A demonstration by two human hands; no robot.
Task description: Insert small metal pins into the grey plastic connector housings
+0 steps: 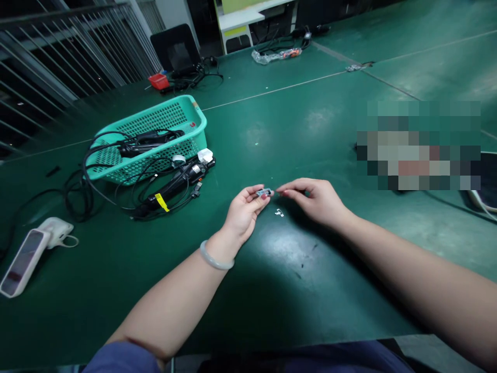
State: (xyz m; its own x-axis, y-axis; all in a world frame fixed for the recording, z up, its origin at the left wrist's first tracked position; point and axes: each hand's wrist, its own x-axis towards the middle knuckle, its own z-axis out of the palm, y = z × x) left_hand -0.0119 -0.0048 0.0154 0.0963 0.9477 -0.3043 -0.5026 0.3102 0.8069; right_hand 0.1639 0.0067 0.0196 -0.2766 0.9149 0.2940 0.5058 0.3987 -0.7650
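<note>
Between the thumb and fingers of my left hand (243, 211) is a small grey-blue part with dark spots (264, 192), too small to name. My left hand is closed on it, just above the table. Beside it on the right, my right hand (316, 199) has thumb and index finger brought together in a pinch, their tips close to the part. Whatever sits in that pinch, if anything, is too small to make out. On the green table (248, 290) below the hands lie a few tiny white pieces (279, 212).
To the left stands a turquoise basket (200, 124) with black cabled tools. In front of it lies a black handheld tool (174, 184) with a yellow tag. A white device with a screen (25, 264) lies far left. A blurred patch (419, 150) hides things at right.
</note>
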